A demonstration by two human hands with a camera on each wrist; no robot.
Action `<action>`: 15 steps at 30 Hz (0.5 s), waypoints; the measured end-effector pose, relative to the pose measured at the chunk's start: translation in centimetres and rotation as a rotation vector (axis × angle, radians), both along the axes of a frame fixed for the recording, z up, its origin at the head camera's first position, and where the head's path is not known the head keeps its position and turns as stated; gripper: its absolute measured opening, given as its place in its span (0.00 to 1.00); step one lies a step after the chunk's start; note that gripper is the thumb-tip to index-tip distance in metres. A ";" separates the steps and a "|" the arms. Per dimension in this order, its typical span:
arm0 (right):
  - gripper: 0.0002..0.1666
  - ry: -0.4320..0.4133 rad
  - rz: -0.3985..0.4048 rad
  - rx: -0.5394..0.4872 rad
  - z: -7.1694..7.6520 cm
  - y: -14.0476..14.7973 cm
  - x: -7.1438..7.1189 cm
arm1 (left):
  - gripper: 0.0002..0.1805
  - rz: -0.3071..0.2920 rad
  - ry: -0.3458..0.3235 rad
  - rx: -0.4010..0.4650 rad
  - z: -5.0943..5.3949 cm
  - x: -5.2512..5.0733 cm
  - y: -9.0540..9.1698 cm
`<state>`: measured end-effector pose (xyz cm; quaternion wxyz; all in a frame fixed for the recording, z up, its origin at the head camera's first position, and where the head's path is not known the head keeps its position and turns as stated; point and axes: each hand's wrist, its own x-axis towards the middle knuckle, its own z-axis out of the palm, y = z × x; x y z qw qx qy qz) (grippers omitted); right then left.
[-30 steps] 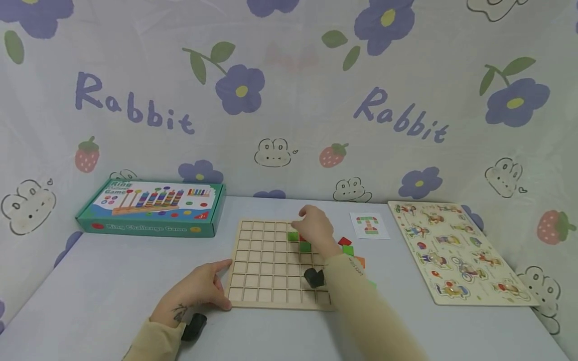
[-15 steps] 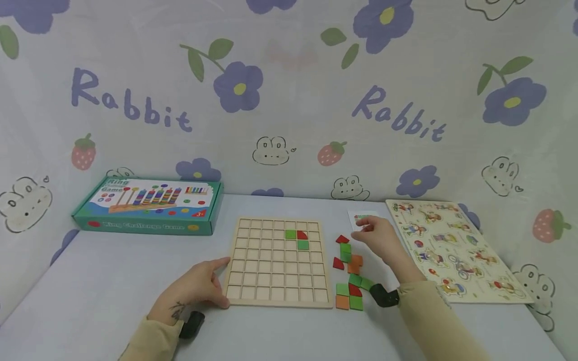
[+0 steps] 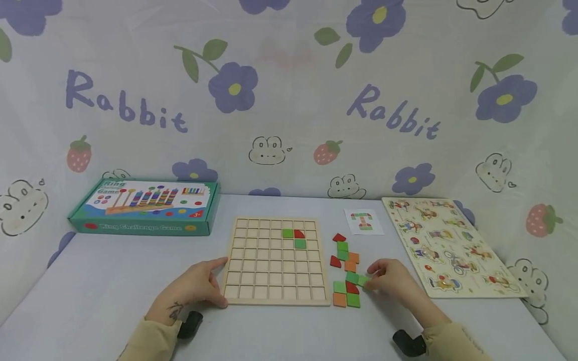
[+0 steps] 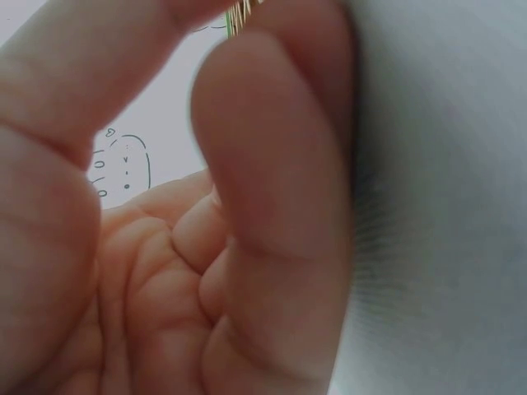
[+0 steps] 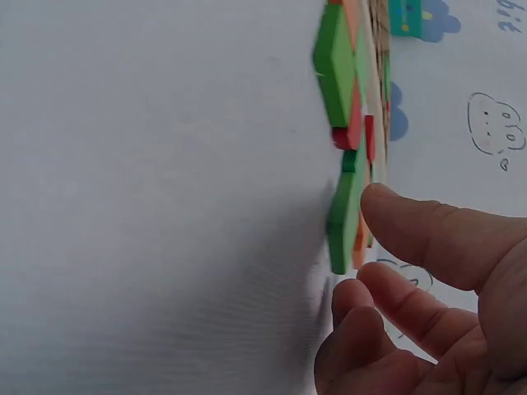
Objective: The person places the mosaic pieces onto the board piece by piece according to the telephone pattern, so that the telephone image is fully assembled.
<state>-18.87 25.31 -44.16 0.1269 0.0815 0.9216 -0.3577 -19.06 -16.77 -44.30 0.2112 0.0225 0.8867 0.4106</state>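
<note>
A wooden grid board (image 3: pixel 261 265) lies on the table, with two green squares and a red quarter-round tile (image 3: pixel 299 233) in its upper right cells. My left hand (image 3: pixel 194 287) rests at the board's left side, thumb and index finger spread against its edge; the left wrist view shows mostly fingers. To the right of the board, my right hand (image 3: pixel 394 282) is beside a green square tile (image 3: pixel 363 281). In the right wrist view, a gap shows between the thumb (image 5: pixel 436 239) and the other fingers, which reach around the near end of that tile without gripping it.
Several red, green and orange (image 3: pixel 339 300) tiles lie in a loose column right of the board. Behind them is a pattern card (image 3: pixel 375 228). A picture puzzle board (image 3: pixel 451 250) lies far right, a green game box (image 3: pixel 144 206) back left. A printed cloth hangs behind.
My right hand has left the upper right of the board and moved right, then down toward the front, beside the green tile. The left hand keeps its place at the board's edge.
</note>
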 end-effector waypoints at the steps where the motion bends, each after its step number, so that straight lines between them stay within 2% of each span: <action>1: 0.19 0.001 0.001 0.002 -0.1 -0.1 0.2 | 0.56 0.006 -0.003 0.000 0.0 0.0 0.0; 7: 0.17 0.017 -0.001 0.009 -0.2 -0.6 0.6 | 0.56 0.011 -0.012 -0.014 -0.2 -0.1 0.0; 15: 0.14 0.032 -0.005 0.031 -0.1 -1.0 0.7 | 0.56 0.010 -0.008 0.011 -0.3 -0.2 -0.1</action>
